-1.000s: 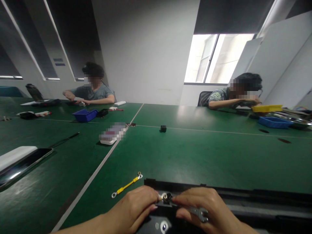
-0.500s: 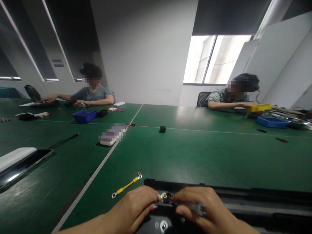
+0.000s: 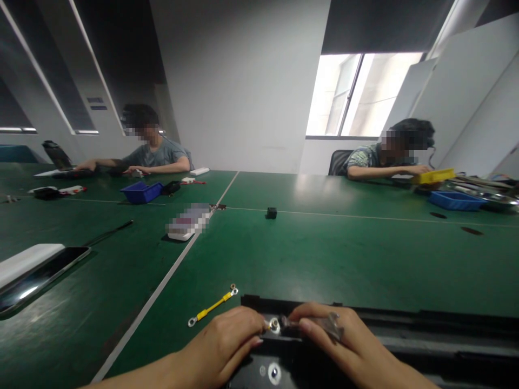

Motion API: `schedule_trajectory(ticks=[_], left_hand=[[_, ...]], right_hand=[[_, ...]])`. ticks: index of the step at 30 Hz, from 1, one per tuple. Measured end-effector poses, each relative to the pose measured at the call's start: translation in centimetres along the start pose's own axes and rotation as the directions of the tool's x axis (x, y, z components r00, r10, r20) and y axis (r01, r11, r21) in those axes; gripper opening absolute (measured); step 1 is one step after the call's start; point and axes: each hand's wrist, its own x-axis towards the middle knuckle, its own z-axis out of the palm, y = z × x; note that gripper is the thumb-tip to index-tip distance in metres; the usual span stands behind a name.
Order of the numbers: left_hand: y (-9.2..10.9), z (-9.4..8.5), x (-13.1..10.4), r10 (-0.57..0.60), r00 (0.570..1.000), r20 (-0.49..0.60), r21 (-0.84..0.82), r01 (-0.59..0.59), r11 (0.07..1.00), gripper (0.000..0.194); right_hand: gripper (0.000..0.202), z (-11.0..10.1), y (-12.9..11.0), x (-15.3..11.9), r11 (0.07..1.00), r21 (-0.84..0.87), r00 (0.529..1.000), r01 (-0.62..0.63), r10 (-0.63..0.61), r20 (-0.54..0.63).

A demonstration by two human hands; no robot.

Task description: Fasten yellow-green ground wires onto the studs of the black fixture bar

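Note:
A wrench is pinched between the thumb and fingers of my right hand, its near end close to a nut and ring terminal on a black housing. My left hand is closed at the left side of that terminal, its fingertips on a small piece with a bit of yellow showing. A round metal washer-like part sits lower on the housing. On the table left of the housing lies a yellow cable with ring ends, a small nut beside its upper end.
Two people sit across the green table. Also on it are a phone, a white device, a small black block, a dark blue bin, a blue tray and a yellow tray.
My right hand has drawn its fingertips slightly back from the terminal, and the wrench has turned and shifted with it. My left hand stays nearly in place.

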Motion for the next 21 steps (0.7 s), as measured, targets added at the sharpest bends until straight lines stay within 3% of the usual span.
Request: schedule_trajectory(ticks=[4, 7, 21], left_hand=[[-0.2, 0.0, 0.0, -0.008, 1.0, 0.021, -0.009, 0.009, 1.0, 0.024], [-0.2, 0.0, -0.1, -0.01, 1.0, 0.02, -0.018, 0.01, 1.0, 0.025], [0.0, 0.0, 0.0, -0.037, 0.998, 0.043, -0.037, 0.038, 0.999, 0.025]], right_hand=[[0.04, -0.1, 0.3, 0.0, 0.975, 0.139, 0.985, -0.173, 0.17, 0.032], [0.04, 0.2, 0.9, 0.0, 0.945, 0.228, 0.972, -0.235, 0.227, 0.061], [0.036, 0.1, 0.7, 0.3, 0.971, 0.159, 0.983, -0.181, 0.172, 0.067]])
